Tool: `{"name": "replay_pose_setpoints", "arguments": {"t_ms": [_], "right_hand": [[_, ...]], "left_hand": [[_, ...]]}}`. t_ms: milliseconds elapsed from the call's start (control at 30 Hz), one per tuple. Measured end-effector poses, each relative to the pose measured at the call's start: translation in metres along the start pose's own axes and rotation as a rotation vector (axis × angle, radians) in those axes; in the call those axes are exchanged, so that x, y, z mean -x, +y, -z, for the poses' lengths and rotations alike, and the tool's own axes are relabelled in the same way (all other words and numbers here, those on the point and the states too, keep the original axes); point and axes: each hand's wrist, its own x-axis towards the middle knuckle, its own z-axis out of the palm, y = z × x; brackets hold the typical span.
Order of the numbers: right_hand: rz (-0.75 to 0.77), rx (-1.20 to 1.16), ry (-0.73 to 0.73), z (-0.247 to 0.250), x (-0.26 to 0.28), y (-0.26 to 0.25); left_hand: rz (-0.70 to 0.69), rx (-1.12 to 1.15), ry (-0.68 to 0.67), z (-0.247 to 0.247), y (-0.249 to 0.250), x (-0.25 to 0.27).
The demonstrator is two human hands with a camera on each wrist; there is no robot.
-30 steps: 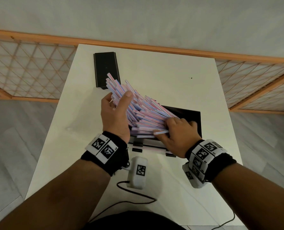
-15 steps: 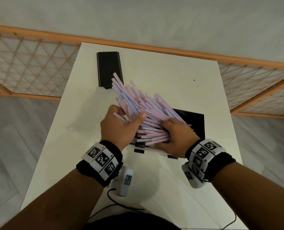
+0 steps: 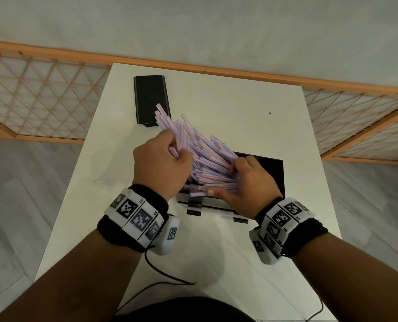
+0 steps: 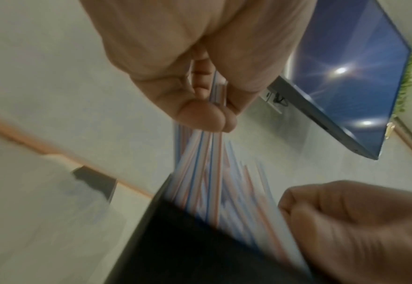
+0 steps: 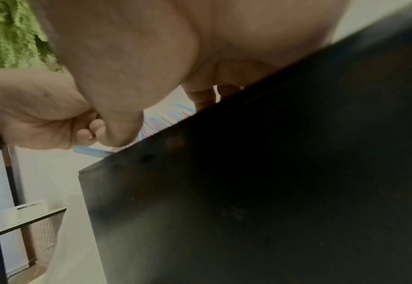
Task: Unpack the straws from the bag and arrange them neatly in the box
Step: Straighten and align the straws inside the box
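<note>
A large bundle of pink, blue and white striped straws leans fanned out from the black box up toward the far left. My left hand curls round several straws near their upper ends, with the thumb pinching them. Over the box, my right hand grips the bundle's lower ends, fingers on top and thumb underneath. The box wall fills the right wrist view, with straw tips showing above it. The inside of the box is hidden by straws and hands.
The black lid lies flat at the table's far left. One loose straw lies along the box's near side. A clear plastic wrapper lies left of my left hand. Orange lattice railing borders the white table.
My left hand has gone from a flat thumb-up hold on the bundle's side to fingers curled round a few upper straws. The right hand keeps its hold at the box.
</note>
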Motion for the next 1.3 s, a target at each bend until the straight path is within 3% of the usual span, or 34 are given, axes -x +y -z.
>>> {"name": "replay_pose_setpoints", "arguments": {"t_ms": [133,467,667,733,833,933,1000,1100,1200,1300], "right_hand": [[0.035,-0.13,-0.06,0.004,0.0,-0.001],[0.159,-0.459,0.101,0.046,-0.009,-0.056],[0.159,-0.519,0.188,0.052,-0.033,-0.063],[0.205,-0.515,0.25,0.059,-0.032,-0.056],[0.184,-0.441,0.225,0.068,-0.025,-0.045],[0.113,-0.171,0.135,0.066,-0.019,-0.031],[0.119,-0.094,0.1,0.057,-0.015,-0.031],[0.165,-0.184,0.046,0.041,-0.01,-0.04],[0.125,-0.142,-0.035,0.026,-0.007,-0.032],[0.065,-0.019,-0.065,0.011,-0.002,-0.013]], "left_hand": [[-0.097,0.003,-0.019,0.019,0.023,-0.009],[-0.36,0.072,-0.103,0.055,0.084,-0.017],[-0.343,0.252,-0.041,0.039,0.101,-0.02],[-0.3,0.315,-0.04,0.037,0.099,-0.024],[-0.253,0.45,0.021,0.034,0.093,-0.028],[-0.355,0.593,0.135,0.032,0.088,-0.025],[-0.457,0.498,0.009,0.021,0.084,-0.017],[-0.562,0.162,-0.129,-0.003,0.075,-0.001],[-0.554,0.264,0.106,-0.004,0.056,-0.006],[-0.289,0.491,0.37,0.007,0.031,-0.022]]}}
